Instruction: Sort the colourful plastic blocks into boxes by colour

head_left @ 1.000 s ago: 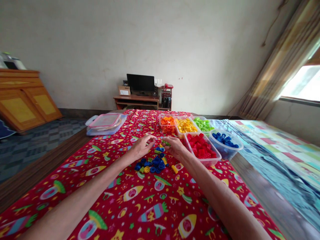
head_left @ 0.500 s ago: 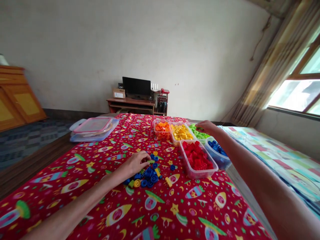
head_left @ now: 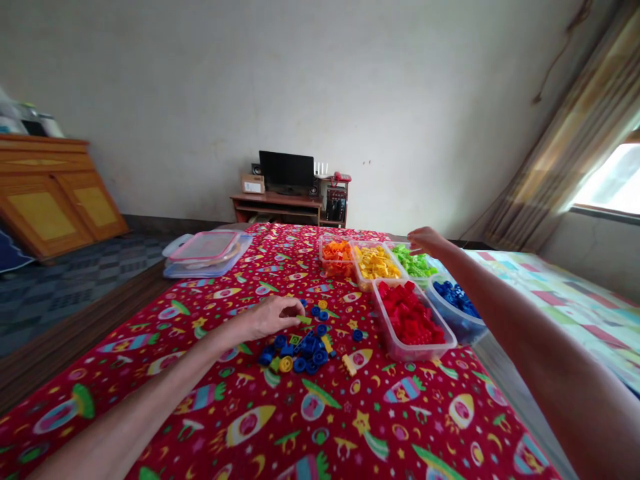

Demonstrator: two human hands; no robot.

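Note:
My left hand (head_left: 274, 317) pinches a small green toy brick (head_left: 303, 320) between thumb and fingertips, just above the back left of a loose pile. That pile of mostly blue bricks and round pieces (head_left: 313, 348) has a few yellow and green ones mixed in. Over on the right, my right hand (head_left: 426, 240) hovers above a clear tub of green bricks (head_left: 419, 264), fingers apart and nothing visible in them. Nearby stand tubs of red bricks (head_left: 410, 317), blue bricks (head_left: 455, 297), yellow bricks (head_left: 377, 263) and orange bricks (head_left: 337, 252).
A red patterned cloth (head_left: 210, 400) covers the table. Stacked lids (head_left: 207, 252) lie at its far left. A lone blue round piece (head_left: 357, 335) and a yellow brick (head_left: 349, 365) sit between pile and tubs. Behind stands a desk with a monitor (head_left: 287, 172).
The view has turned slightly left. My left hand has drawn a little left of the pile with the green brick. The right hand has risen slightly over the green tub.

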